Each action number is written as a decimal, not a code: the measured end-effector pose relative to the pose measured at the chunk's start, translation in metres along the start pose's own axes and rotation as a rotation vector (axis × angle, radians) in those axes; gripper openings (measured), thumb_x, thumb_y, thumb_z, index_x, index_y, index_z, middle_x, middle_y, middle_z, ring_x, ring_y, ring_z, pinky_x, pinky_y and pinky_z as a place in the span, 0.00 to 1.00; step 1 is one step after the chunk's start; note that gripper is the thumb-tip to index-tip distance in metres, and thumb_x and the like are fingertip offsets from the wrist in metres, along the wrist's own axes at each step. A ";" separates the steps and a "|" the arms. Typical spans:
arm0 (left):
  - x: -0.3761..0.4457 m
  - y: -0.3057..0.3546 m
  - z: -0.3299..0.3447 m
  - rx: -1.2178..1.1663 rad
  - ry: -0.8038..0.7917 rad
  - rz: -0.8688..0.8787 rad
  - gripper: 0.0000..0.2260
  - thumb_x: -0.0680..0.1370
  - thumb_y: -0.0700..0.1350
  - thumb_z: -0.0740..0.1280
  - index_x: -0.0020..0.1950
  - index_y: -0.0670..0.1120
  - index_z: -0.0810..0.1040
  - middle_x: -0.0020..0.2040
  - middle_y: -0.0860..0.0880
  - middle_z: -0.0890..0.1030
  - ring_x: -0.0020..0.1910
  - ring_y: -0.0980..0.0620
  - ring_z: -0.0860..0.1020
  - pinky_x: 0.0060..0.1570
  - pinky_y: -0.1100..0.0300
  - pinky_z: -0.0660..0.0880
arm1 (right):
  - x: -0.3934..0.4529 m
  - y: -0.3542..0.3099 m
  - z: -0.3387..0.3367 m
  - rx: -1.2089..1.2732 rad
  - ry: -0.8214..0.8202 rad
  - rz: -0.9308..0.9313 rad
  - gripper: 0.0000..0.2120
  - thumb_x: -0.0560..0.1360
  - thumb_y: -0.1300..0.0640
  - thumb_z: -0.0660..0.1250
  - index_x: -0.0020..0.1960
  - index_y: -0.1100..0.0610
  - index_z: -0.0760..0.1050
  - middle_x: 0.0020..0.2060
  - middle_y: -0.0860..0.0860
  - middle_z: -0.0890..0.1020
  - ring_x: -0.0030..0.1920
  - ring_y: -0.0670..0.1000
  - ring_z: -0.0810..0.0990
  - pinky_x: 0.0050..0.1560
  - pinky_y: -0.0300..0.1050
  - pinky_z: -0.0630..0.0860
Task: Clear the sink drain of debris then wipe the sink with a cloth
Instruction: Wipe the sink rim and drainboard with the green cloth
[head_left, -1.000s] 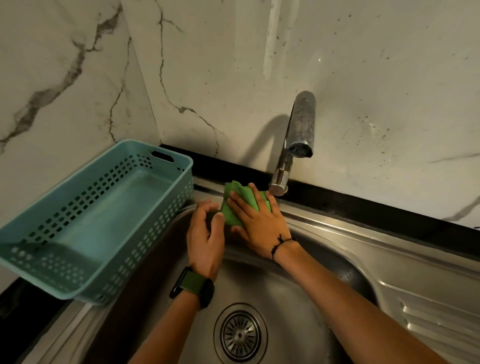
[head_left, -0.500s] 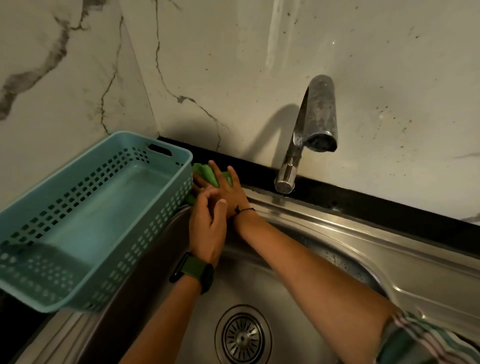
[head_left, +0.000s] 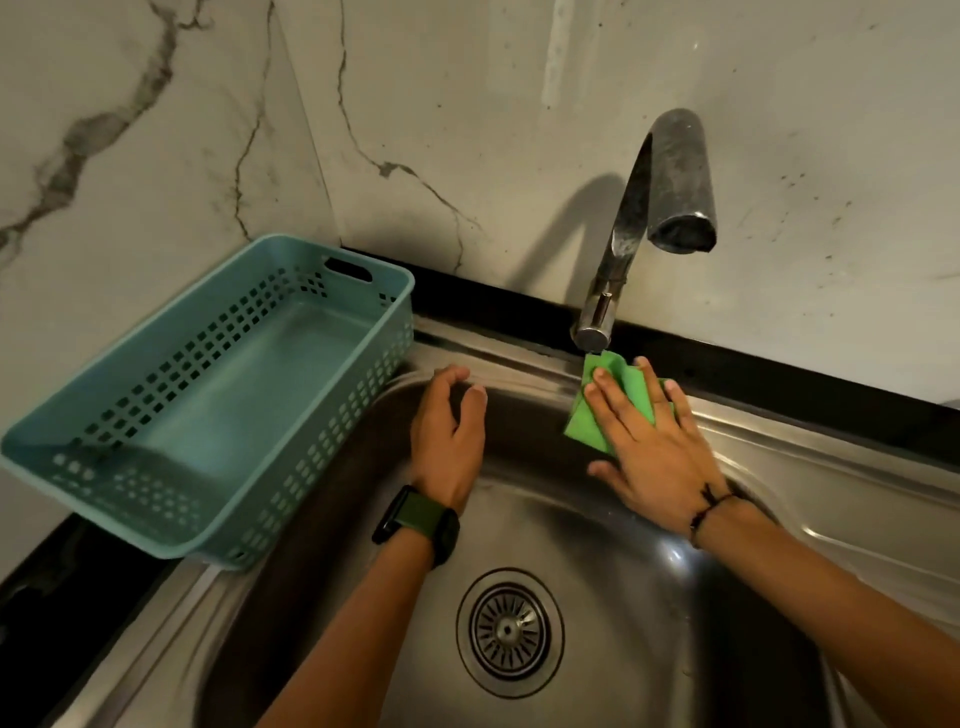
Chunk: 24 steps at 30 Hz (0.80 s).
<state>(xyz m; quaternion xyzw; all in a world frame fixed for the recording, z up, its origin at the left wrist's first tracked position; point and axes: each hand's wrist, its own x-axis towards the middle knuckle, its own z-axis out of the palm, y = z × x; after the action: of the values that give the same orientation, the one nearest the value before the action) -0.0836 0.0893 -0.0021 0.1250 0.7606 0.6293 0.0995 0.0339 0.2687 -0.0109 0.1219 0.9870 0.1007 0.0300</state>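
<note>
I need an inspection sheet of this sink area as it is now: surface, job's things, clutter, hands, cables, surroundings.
Surface: stainless steel sink, bare metal, bright glare spot.
Job's things: folded green cloth on the sink's back rim below the curved metal tap; round slotted drain strainer, no debris visible.
Clutter: empty teal perforated plastic basket left of the basin.
Hands: right hand flat, pressing the cloth; left hand on the rim, loosely curled, holding nothing.
Cables: nothing seen.
Surroundings: white marble wall, speckled near the tap.
</note>
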 end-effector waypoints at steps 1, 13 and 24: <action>0.001 0.002 0.005 -0.003 0.009 0.012 0.12 0.79 0.44 0.59 0.61 0.46 0.72 0.62 0.47 0.75 0.61 0.50 0.72 0.60 0.58 0.69 | 0.011 -0.009 -0.004 0.016 0.014 -0.025 0.42 0.73 0.39 0.61 0.75 0.52 0.41 0.76 0.52 0.46 0.73 0.61 0.36 0.71 0.58 0.36; -0.020 0.016 0.007 0.022 0.076 0.141 0.06 0.77 0.42 0.61 0.52 0.51 0.73 0.50 0.54 0.77 0.47 0.59 0.75 0.47 0.73 0.70 | 0.097 -0.075 -0.026 0.176 0.082 -0.189 0.29 0.79 0.48 0.54 0.76 0.48 0.46 0.77 0.48 0.51 0.76 0.58 0.47 0.74 0.57 0.42; -0.047 0.020 0.031 0.049 -0.091 0.122 0.08 0.78 0.41 0.60 0.55 0.50 0.74 0.52 0.53 0.77 0.49 0.57 0.74 0.52 0.63 0.70 | -0.029 0.051 0.006 0.185 0.038 0.391 0.27 0.79 0.43 0.47 0.75 0.46 0.46 0.76 0.45 0.53 0.74 0.59 0.58 0.72 0.62 0.37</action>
<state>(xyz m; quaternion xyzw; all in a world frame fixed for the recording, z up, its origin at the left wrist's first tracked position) -0.0278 0.1073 0.0118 0.2020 0.7613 0.6092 0.0924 0.0740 0.3112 -0.0050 0.3116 0.9499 0.0159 -0.0201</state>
